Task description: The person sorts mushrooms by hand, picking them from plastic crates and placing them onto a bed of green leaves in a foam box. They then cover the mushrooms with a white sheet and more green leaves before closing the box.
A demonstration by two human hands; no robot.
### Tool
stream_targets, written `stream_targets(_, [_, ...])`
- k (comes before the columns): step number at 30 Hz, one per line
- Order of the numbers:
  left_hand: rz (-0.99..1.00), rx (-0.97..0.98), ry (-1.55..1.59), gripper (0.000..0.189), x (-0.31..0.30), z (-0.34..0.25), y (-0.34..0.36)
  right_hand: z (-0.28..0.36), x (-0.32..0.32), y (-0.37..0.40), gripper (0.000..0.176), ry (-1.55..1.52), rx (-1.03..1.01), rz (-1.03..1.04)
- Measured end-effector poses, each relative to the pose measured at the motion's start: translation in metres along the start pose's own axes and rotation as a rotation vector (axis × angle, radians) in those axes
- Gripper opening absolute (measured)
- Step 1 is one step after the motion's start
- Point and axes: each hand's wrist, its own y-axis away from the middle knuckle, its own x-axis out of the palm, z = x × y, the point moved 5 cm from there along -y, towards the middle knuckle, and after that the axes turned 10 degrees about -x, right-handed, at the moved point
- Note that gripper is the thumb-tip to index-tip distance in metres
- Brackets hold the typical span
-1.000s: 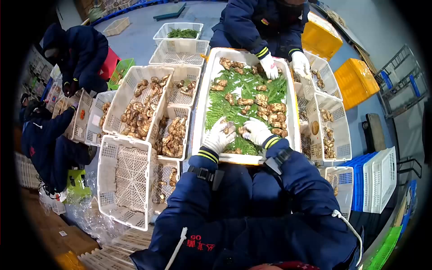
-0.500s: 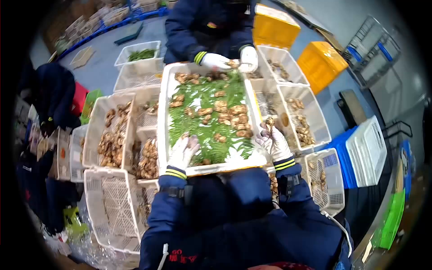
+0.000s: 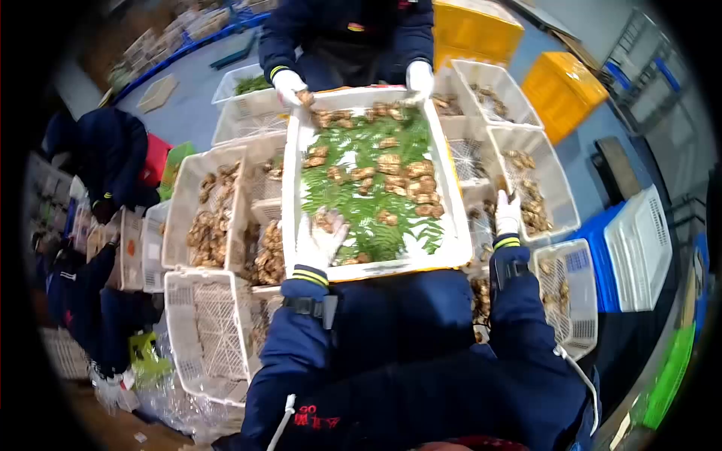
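My left hand, in a white glove, is over the near left corner of a white tray, fingers spread around a brown mushroom. Green fern leaves line the tray, with several brown mushrooms lying on them, mostly toward the right and the far edge. My right hand, also gloved, is right of the tray beside a crate of mushrooms; its fingers point up and a brown piece shows at its fingertips, too small to make out.
Across the tray sits a co-worker with gloved hands at its far corners. White crates with mushrooms flank both sides. Yellow boxes stand at back right, a blue crate at right. Other people work at the left.
My right hand has left the tray's right edge and moved right to the crates. My left hand is now around a mushroom. The co-worker's hands have moved apart. The whole view has shifted.
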Motion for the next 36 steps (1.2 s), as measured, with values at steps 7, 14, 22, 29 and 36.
stream_targets(7, [0.037, 0.007, 0.026, 0.051, -0.008, -0.004, -0.006, 0.205, 0.129, 0.100, 0.042, 0.121, -0.685, 0.627])
stream_targets(14, [0.089, 0.243, -0.256, 0.043, 0.007, -0.016, 0.052, 0.196, 0.204, 0.139, 0.055, 0.658, -0.607, 1.075])
stream_targets(22, [0.106, 0.795, 0.293, 0.044, -0.144, -0.190, 0.210, 0.173, 0.205, 0.136, 0.048, 0.523, -0.570, 1.015])
stream_targets(29, [-0.025, 0.820, 0.482, 0.080, -0.180, -0.175, 0.258, 0.149, 0.196, 0.134, 0.045, -0.910, 0.418, 0.870])
stream_targets(36, [0.311, 0.196, -0.060, 0.053, 0.006, -0.036, 0.112, 0.230, 0.146, 0.155, 0.046, -1.410, 0.516, 1.094])
